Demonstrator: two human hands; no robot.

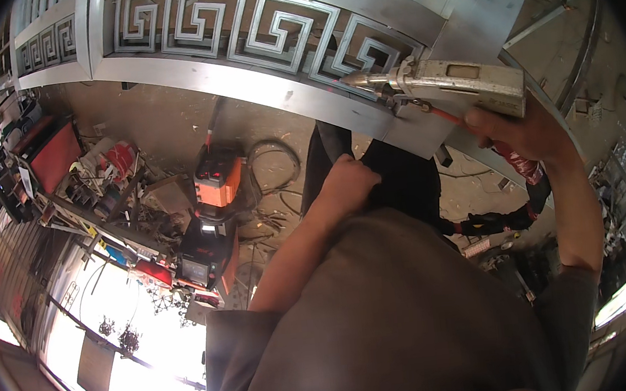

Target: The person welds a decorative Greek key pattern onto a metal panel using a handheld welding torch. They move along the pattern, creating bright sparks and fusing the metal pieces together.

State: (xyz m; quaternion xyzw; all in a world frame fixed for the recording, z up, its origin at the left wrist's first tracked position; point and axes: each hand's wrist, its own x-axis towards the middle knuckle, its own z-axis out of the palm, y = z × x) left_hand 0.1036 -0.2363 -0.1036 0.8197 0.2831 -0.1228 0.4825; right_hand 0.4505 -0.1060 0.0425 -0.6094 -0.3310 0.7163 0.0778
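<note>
My right hand [521, 130] is closed around the grip of a handheld welding gun [460, 79], pale metal and scuffed, with a pointed brass-coloured nozzle. The nozzle tip points left, at the silver metal frame [264, 83] in front of me; whether it touches cannot be told. A small red spot of light shows by the tip. Square-spiral metal fretwork [279, 37] fills the frame. Down by my dark trousers [401, 176], my left hand [349, 183] is curled into a fist at my lap, with nothing showing from it; its palm side is hidden.
An orange-and-black machine [219, 178] stands on the floor to the left, beside a coiled black cable [273, 161]. A cluttered bench [114, 203] lies further left. From the gun, a red-wrapped hose [525, 167] runs down into a black one [493, 222]. Debris lies on the floor.
</note>
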